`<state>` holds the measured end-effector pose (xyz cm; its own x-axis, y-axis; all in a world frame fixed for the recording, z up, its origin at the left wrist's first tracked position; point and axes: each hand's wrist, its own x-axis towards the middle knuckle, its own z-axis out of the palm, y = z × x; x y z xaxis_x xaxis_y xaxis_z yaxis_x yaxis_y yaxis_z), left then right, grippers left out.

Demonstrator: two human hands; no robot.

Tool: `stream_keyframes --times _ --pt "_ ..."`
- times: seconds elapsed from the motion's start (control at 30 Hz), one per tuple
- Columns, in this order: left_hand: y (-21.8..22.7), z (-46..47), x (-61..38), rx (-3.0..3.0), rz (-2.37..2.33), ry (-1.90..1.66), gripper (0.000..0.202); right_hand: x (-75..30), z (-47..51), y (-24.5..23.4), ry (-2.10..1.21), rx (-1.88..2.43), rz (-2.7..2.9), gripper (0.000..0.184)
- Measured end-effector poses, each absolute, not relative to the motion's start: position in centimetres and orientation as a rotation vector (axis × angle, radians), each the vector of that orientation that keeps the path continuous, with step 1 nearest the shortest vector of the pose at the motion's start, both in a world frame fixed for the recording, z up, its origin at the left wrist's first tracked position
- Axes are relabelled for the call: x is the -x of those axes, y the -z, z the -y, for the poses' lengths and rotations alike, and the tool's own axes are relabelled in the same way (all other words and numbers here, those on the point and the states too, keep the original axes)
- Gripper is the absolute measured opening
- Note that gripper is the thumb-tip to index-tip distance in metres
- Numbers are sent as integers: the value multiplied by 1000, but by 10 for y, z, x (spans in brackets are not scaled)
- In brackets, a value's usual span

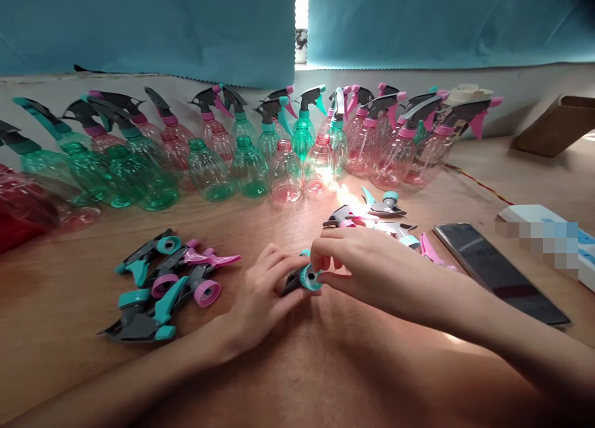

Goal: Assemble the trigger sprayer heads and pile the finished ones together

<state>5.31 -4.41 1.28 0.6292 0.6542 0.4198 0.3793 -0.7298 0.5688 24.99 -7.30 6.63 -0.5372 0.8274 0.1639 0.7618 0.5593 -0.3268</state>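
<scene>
left hand point(260, 288) pinching teal-grey spray head point(292, 283), right hand point(346, 254) fingers point(332, 280) nearly together at the collar point(305, 278), grip unclear, loose heads point(139, 326) left, bottles point(251, 171) behind

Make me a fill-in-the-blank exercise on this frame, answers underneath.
The left hand holds a trigger sprayer head whose collar is ____ (teal or pink).
The smartphone lies to that head's ____ (left or right).
The power strip has a ____ casing.
The plastic bottles stand on the table's ____ side (near or far).

Missing words: teal; right; white; far.
</scene>
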Motion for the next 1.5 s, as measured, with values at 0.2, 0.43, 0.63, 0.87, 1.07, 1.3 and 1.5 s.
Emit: stream_keyframes --times 0.2,0.43,0.63,0.87,1.07,1.3,1.5 --pt "-8 39 -50 -2239 -828 -716 7 -248 72 -65 -553 1337 2453 7" --pt "-4 35 -51 -2102 -859 -729 14 -242 62 -56 -740 1243 2286 18" --pt "-3 35 -49 -2140 -869 -739 22 -236 61 -51 -721 1309 2257 21" --pt "-5 38 -51 -2144 -847 -789 15 -228 70 -50 -447 1220 2353 23" --pt "-6 39 -49 -2244 -820 -787 11 -227 64 -47 -457 1314 2321 20" --pt "-2 43 -50 -2347 -787 -842 15 -217 76 -45 -285 1339 2330 16" --pt "-1 44 -49 -2421 -754 -866 13 -214 79 -40 -191 1378 2315 22"
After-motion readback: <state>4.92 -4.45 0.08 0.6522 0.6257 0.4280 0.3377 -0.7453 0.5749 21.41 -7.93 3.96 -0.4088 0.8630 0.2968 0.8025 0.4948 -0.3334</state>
